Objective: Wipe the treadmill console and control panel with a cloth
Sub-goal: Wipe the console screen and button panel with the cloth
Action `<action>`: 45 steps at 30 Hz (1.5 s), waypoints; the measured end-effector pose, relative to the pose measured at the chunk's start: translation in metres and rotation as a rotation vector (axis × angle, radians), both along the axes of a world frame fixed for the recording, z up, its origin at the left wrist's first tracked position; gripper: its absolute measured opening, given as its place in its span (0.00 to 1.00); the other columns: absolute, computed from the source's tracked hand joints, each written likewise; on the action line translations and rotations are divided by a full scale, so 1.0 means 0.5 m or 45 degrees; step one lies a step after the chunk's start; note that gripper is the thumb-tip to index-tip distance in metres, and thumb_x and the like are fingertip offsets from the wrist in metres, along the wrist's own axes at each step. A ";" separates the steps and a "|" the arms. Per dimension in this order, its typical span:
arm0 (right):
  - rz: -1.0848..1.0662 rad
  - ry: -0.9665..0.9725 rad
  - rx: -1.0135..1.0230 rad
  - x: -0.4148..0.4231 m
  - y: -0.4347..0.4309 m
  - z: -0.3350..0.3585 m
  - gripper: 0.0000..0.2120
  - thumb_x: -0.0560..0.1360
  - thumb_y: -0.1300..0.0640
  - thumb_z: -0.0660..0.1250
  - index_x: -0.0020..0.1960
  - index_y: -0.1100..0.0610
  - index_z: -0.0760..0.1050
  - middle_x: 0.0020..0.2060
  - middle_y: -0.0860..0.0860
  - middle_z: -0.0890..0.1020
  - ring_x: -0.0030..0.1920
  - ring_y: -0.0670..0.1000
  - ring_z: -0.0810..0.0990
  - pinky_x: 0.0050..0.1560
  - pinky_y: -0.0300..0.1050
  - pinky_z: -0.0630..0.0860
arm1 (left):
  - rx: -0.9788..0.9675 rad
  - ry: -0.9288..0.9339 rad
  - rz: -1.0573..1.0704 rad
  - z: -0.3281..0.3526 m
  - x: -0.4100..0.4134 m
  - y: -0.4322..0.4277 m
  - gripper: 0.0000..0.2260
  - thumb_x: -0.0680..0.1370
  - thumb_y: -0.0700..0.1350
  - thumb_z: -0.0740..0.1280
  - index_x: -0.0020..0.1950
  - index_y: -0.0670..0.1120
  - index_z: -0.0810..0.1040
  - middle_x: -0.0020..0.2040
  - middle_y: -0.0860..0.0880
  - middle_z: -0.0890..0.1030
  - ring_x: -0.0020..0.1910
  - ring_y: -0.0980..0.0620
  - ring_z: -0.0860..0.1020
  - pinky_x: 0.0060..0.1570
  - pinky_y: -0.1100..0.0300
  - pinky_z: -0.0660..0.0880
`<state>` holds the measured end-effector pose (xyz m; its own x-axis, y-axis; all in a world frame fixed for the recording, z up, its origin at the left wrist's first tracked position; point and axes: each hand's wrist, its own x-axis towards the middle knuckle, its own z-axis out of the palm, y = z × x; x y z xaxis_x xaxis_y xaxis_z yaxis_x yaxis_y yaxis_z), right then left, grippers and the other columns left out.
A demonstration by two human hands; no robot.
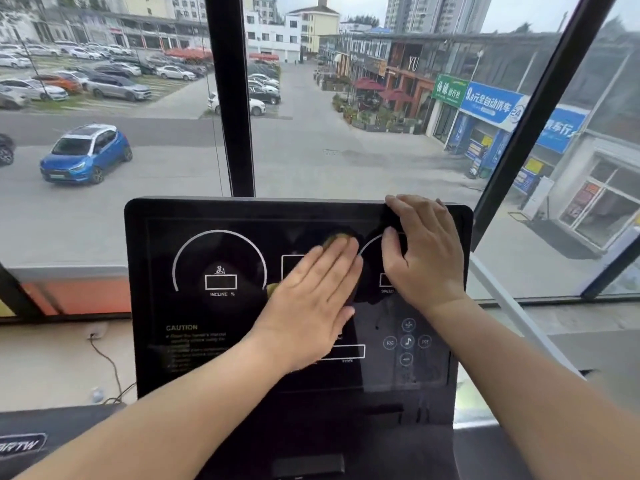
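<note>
The black treadmill console [194,216] stands upright in front of me, with an incline dial at left and a speed dial at right. A dark cloth with yellowish patches [337,237] lies against the middle of the screen. My left hand [311,299] presses flat on the cloth, fingers together and pointing up to the right, and covers most of it. My right hand [422,251] grips the console's top right edge, with the fingers over the rim and the thumb on the speed dial. The round control buttons [407,341] sit below my right wrist, uncovered.
A large window with black frame bars [232,98] stands right behind the console and looks down on a street and parked cars. A wall socket with a cable [95,336] is at lower left. Another treadmill's dark edge [31,441] shows at bottom left.
</note>
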<state>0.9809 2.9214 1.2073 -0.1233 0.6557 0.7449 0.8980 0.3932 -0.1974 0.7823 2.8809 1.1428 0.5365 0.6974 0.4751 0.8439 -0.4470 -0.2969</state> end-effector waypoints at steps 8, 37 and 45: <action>-0.200 -0.061 -0.137 0.063 -0.013 0.051 0.22 0.80 0.51 0.61 0.71 0.60 0.75 0.66 0.55 0.79 0.70 0.59 0.72 0.77 0.55 0.63 | 0.103 -0.147 0.032 0.084 -0.011 0.054 0.29 0.85 0.53 0.50 0.84 0.42 0.49 0.84 0.43 0.46 0.84 0.46 0.44 0.82 0.45 0.48; 0.110 0.367 -0.364 0.135 -0.004 0.029 0.20 0.82 0.56 0.60 0.73 0.49 0.76 0.70 0.42 0.76 0.74 0.45 0.66 0.73 0.37 0.58 | 0.085 -0.161 0.184 0.053 0.208 0.054 0.30 0.85 0.53 0.43 0.83 0.40 0.39 0.82 0.40 0.35 0.82 0.43 0.35 0.80 0.44 0.36; 0.301 0.378 -0.328 0.172 0.012 0.015 0.20 0.81 0.57 0.60 0.72 0.52 0.76 0.70 0.44 0.77 0.74 0.45 0.69 0.76 0.44 0.63 | 0.103 0.200 -0.178 0.035 0.219 0.049 0.28 0.86 0.54 0.51 0.84 0.45 0.52 0.84 0.45 0.52 0.84 0.46 0.48 0.81 0.45 0.42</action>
<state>1.0667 2.9273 1.2150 -0.0974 0.8039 0.5868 0.6793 0.4846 -0.5511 0.8917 2.9054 1.1606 0.6972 0.5741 0.4292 0.7158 -0.5256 -0.4597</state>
